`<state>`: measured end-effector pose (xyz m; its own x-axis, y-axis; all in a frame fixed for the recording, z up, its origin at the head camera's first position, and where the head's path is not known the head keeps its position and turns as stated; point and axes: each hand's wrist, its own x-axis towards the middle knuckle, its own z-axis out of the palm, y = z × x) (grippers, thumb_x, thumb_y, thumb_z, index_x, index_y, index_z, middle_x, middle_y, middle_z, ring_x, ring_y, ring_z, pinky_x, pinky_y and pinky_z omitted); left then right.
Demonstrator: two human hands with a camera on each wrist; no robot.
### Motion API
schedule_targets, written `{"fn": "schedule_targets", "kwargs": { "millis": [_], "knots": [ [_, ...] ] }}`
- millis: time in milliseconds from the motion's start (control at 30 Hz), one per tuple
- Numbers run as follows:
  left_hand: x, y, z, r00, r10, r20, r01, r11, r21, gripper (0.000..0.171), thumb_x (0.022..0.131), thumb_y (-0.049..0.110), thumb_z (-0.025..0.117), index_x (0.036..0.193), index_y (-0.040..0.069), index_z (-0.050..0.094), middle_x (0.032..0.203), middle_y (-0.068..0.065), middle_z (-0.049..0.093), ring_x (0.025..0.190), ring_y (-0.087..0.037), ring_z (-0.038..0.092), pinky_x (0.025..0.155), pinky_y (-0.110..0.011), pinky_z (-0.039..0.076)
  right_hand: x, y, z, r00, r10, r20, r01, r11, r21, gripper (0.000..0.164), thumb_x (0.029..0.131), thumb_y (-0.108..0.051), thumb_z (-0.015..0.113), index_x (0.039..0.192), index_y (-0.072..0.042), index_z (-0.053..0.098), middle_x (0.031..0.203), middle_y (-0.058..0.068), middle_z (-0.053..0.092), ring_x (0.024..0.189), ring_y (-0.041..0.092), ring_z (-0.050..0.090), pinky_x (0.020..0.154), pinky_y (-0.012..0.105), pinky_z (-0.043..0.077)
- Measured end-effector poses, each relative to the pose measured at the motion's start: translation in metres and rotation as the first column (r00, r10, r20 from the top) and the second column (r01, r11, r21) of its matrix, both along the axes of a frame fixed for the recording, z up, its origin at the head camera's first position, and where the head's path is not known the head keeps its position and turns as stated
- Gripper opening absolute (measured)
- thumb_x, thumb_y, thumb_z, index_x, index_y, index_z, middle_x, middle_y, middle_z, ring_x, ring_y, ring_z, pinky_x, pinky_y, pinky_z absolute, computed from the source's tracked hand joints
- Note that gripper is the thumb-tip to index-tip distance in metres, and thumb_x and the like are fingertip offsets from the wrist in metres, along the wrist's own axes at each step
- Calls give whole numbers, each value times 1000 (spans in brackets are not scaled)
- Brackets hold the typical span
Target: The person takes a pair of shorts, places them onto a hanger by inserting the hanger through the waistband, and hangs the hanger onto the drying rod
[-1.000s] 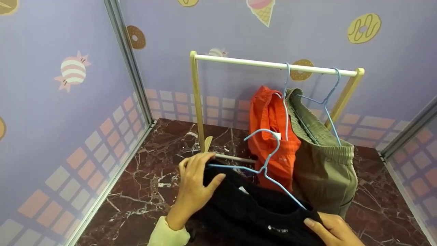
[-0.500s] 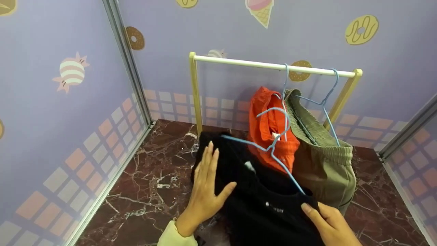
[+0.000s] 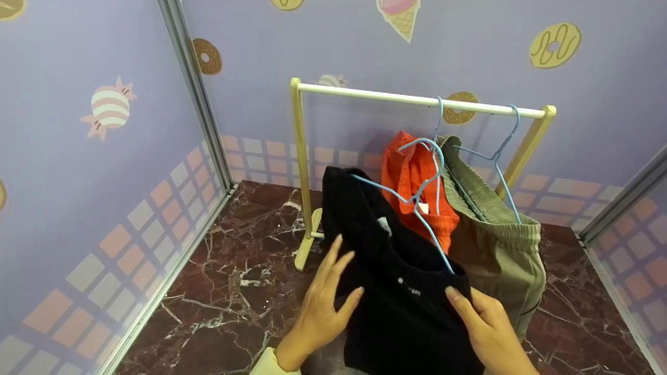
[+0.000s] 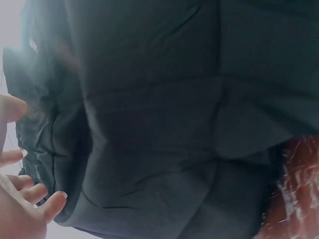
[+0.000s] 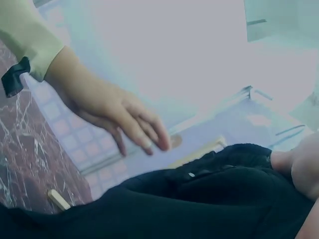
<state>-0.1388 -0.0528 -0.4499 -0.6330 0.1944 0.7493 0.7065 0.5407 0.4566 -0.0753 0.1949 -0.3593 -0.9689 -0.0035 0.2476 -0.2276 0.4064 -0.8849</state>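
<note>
Black shorts (image 3: pixel 401 317) with small white lettering at the waist hang on a light blue hanger (image 3: pixel 416 198), whose arms reach inside the waistband. My right hand (image 3: pixel 492 323) grips the waistband at the hanger's lower right end, thumb on the outside. Beside the left part of the shorts, my left hand (image 3: pixel 325 302) is spread with straight fingers, holding nothing. In the right wrist view, a gap shows between the left hand (image 5: pixel 117 112) and the shorts (image 5: pixel 209 199). The hanger's hook is free and overlaps the orange garment from the head view.
A rack with a white rail (image 3: pixel 365 94) and wooden posts stands against the patterned wall (image 3: pixel 250 62). An orange garment (image 3: pixel 406 166) and olive pants (image 3: pixel 500 260) hang at its right on blue hangers. The floor (image 3: pixel 219 291) is dark red marble.
The right hand has lifted the shorts and hanger up toward the rack. My left hand has let go of the waistband's left end and dropped lower beside the shorts.
</note>
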Motion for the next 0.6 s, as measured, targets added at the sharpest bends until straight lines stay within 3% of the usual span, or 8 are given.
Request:
{"fn": "schedule_targets", "kwargs": {
  "millis": [167, 267, 400, 600],
  "knots": [
    [4, 5, -14, 999, -24, 32, 24, 1000, -3, 53, 85, 25, 62, 133, 11, 43, 147, -11, 31, 133, -22, 35, 104, -38, 36, -8, -12, 4, 998, 37, 45, -31, 991, -129, 21, 95, -16, 48, 99, -10, 67, 98, 3, 69, 86, 15, 66, 72, 27, 52],
    [6, 6, -21, 999, -21, 49, 21, 1000, 1, 44, 85, 24, 62, 125, 13, 50, 137, -7, 42, 127, -17, 42, 101, -35, 39, -15, -18, 6, 999, 26, 29, -21, 988, -152, 21, 95, -18, 49, 102, -10, 67, 101, 3, 69, 89, 14, 65, 74, 25, 52],
    [9, 7, -27, 997, -24, 78, 24, 1000, 3, 31, 86, 24, 62, 114, 16, 56, 120, 2, 51, 107, -7, 53, 90, -22, 44, -24, -24, 10, 1000, 3, 2, -3, 986, -164, 22, 94, -19, 49, 100, -8, 67, 99, 4, 69, 86, 14, 64, 73, 25, 51],
    [11, 7, -34, 995, -47, 94, 46, 999, 10, 17, 86, 22, 62, 103, 22, 58, 96, 11, 56, 81, 0, 54, 73, -11, 42, -39, -30, 15, 1000, 8, 23, -4, 982, -189, 24, 94, -23, 50, 99, -7, 67, 95, 4, 68, 82, 14, 62, 72, 26, 50]
  ]
}}
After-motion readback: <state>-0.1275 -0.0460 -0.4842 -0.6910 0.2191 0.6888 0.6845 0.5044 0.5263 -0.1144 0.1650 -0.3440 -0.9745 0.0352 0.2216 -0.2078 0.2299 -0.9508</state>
